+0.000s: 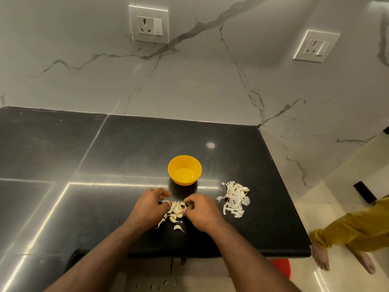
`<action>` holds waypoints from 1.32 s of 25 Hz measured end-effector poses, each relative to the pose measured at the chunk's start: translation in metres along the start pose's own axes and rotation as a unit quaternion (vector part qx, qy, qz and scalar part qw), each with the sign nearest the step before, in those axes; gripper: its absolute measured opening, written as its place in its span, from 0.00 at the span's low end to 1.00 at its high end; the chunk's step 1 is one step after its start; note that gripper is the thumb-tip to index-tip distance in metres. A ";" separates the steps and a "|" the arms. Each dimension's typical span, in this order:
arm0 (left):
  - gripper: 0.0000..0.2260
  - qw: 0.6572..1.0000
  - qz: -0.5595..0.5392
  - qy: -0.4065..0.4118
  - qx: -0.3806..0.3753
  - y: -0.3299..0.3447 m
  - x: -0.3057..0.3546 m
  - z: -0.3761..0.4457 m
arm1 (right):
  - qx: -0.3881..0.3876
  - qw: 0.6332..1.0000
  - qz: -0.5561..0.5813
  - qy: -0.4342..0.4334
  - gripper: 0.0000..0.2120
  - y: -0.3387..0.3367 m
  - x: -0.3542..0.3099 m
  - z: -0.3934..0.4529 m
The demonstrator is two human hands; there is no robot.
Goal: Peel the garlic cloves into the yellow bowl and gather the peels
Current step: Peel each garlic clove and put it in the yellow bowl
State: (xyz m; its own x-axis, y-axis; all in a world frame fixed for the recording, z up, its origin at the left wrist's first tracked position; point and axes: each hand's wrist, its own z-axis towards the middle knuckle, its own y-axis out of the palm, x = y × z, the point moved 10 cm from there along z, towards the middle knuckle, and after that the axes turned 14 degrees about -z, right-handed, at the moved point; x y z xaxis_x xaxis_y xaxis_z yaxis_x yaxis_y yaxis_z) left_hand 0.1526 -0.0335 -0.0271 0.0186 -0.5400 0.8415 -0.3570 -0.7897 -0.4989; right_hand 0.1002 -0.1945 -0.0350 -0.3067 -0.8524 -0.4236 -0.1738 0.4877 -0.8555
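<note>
A small yellow bowl (184, 170) stands on the black counter, and I see nothing inside it. Just in front of it lies a loose heap of garlic cloves (176, 210). My left hand (147, 206) sits at the heap's left side with curled fingers pinching a thin white piece of peel. On the right side of the heap, my right hand (201, 209) has its fingertips curled onto a clove. One clove (178, 228) lies apart, nearer to me. A pile of dry white peels (234, 200) lies to the right of my hands.
The black stone counter (105, 157) ends at a front edge close to me and a right edge past the peels. A marble wall with two sockets (149, 24) rises behind. A person's legs in yellow trousers (355, 230) stand on the floor at right.
</note>
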 end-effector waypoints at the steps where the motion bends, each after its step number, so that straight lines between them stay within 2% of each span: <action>1: 0.13 1.000 -0.003 0.001 -0.013 0.001 -0.002 -0.002 | 0.002 1.000 -0.004 0.001 0.14 0.001 -0.006 0.000; 8: 0.15 0.998 -0.012 0.041 -0.037 -0.004 -0.001 -0.016 | 0.032 0.998 0.029 0.042 0.13 -0.001 -0.012 -0.010; 11: 0.16 0.997 0.008 0.059 -0.046 -0.005 -0.003 -0.024 | 0.012 0.998 0.037 0.052 0.11 0.006 -0.013 -0.020; 17: 0.10 0.993 0.043 0.082 -0.073 0.004 -0.007 -0.039 | 0.011 0.998 0.025 0.049 0.03 0.015 -0.012 -0.042; 22: 0.04 0.993 0.073 0.080 -0.042 0.008 -0.005 -0.041 | -0.016 1.000 -0.009 0.018 0.07 0.021 -0.016 -0.044; 25: 0.04 0.994 0.072 0.074 -0.029 0.008 -0.004 -0.041 | -0.008 0.999 -0.046 -0.001 0.04 0.023 -0.020 -0.039; 33: 0.07 0.997 0.039 0.062 -0.035 0.003 -0.009 -0.045 | -0.011 0.999 0.039 -0.001 0.06 0.011 -0.007 -0.032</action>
State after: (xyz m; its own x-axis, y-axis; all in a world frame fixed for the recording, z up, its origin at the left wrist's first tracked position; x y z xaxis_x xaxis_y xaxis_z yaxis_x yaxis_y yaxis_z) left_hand 0.1097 -0.0178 -0.0267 -0.1250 -0.5551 0.8223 -0.4164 -0.7230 -0.5513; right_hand 0.0708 -0.1770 -0.0318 -0.3191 -0.8114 -0.4896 -0.1703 0.5573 -0.8126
